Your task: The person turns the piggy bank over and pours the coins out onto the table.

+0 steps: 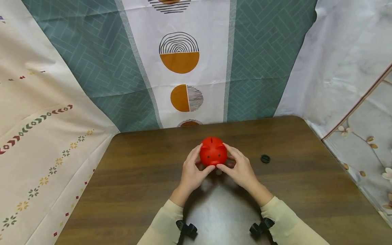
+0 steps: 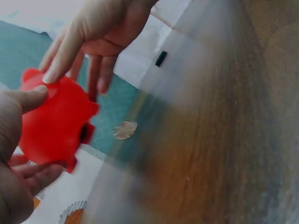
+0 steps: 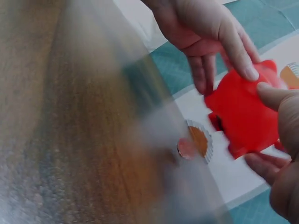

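- Two bare hands, the left hand (image 1: pixel 191 173) and the right hand (image 1: pixel 243 172), hold a smooth, round, red pig-shaped bank (image 1: pixel 213 151) raised above a brown wood-grain table (image 1: pixel 144 173).
- Each hand pinches one side of the bank, thumb at the front near the snout, fingers curled round the flank; an even, light squeeze from both sides should hold the rounded shell without a slip.
- On its underside, by the feet, a dark patch (image 2: pixel 86 133) shows, probably an uncovered opening; fingers are best placed clear of it.
- One small, shiny, round coin (image 1: pixel 218 172) shows just below the bank; whether it rests on the table or is in the air, I cannot tell.
- Short, gentle shakes, low over the table, would probably suit loose contents, with less chance of their rolling away.
- A round black plug (image 1: pixel 265 159) lies on the table, right of the right hand and apart from it, where it should not hinder the work.
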The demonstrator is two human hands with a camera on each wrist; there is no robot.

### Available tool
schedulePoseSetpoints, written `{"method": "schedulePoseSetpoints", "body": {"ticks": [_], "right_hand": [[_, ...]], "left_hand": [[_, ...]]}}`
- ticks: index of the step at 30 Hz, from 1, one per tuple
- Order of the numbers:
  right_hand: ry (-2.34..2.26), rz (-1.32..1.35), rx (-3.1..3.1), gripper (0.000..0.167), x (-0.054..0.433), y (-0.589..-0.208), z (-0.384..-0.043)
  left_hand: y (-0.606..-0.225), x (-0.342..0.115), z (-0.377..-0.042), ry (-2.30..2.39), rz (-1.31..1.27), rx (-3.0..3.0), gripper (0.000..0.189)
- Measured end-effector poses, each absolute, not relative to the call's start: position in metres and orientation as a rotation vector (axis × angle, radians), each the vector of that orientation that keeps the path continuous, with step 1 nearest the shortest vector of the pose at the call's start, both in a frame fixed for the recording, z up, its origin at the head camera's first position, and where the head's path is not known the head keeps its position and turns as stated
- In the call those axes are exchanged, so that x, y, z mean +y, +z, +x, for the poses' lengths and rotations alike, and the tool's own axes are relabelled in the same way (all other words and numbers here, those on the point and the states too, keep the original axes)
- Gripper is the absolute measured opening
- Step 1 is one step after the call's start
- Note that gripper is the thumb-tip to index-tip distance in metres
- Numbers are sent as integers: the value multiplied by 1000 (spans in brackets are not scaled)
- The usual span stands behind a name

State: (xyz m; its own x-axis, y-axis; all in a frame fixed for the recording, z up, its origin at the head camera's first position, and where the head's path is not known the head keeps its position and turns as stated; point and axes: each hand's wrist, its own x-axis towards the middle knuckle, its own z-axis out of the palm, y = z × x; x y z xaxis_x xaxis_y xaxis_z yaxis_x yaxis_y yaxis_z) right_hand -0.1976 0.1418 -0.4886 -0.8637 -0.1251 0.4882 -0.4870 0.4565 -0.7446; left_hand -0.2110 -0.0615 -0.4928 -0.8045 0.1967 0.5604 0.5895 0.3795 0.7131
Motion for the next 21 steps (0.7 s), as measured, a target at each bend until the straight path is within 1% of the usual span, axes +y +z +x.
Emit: {"method": "schedulePoseSetpoints", "body": {"ticks": [4, 6, 12, 21], "right_hand": [[1309, 650, -2153, 79, 141, -480, -198], [1322, 660, -2136, 79, 141, -478, -198], [1397, 523, -2356, 76, 141, -489, -199], [1439, 486, -2363, 76, 140, -492, -197]], "left_hand": [[-482, -61, -209, -1353, -745, -2101, 84], [-477, -61, -208, -1335, -739, -2110, 83], [-482, -66, -208, -1380, -644, -2382, 84], [-485, -67, -209, -1380, -636, -2403, 83]]}}
